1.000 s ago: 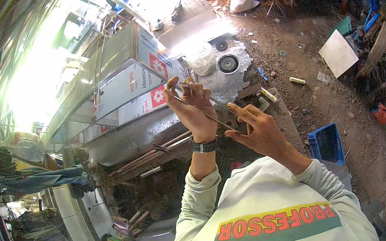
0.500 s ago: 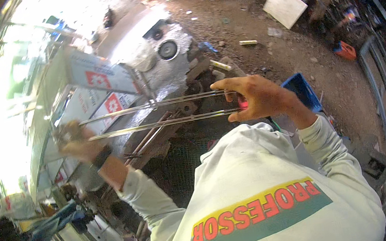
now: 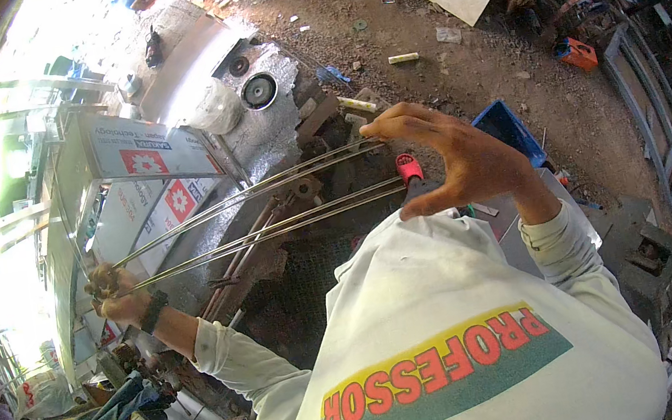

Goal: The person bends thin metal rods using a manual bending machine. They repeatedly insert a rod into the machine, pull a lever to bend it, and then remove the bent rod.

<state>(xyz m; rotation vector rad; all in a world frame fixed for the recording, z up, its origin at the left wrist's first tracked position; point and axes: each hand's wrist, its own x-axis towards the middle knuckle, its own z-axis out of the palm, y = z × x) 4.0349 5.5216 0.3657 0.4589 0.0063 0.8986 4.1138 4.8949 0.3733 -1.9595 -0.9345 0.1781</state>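
My left hand (image 3: 121, 300), a dark band on its wrist, is closed round the ends of several long, thin metal rods (image 3: 311, 215) at the left. They stretch across in front of my body in two spread pairs. At their other ends, my right hand (image 3: 470, 158) is held in a wide C shape, thumb and fingers apart. The upper pair ends near its fingertips, and the lower pair ends in the gap above the thumb. Whether the fingertips touch the rods, I cannot tell. A red shoe (image 3: 408, 167) shows below, between the right fingers and thumb.
White printed panels (image 3: 152, 154) form a box-like structure at left. Beyond the rods lie a round metal dish (image 3: 259, 91) and a white bag (image 3: 214, 107). A blue crate (image 3: 508, 134) stands past my right hand. Metal frames (image 3: 648, 123) lean at far right.
My left hand has moved left and nearer to me, so the rods now slant down to the left. The two pairs splay more widely at the right. My right hand stays spread.
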